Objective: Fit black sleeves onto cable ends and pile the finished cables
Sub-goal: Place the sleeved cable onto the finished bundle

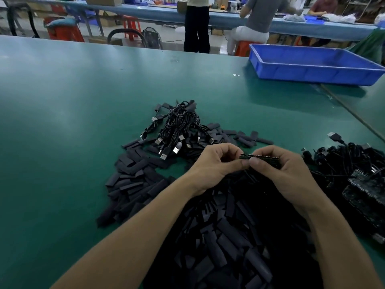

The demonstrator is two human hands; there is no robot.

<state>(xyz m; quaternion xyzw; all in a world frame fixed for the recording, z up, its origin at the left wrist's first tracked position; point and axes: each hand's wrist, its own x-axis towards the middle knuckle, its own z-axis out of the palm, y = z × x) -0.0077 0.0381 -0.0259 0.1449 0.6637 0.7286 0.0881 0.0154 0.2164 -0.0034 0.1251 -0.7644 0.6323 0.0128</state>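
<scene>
My left hand (pixel 214 165) and my right hand (pixel 279 172) both pinched one small dark piece (pixel 260 158); black sleeves (pixel 133 176) lay under them; a cable pile (pixel 181 124) sat just behind.

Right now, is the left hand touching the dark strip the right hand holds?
Touching. The head view shows the left hand pinching one end of the dark strip between thumb and forefinger; the right hand grips the rest.
</scene>
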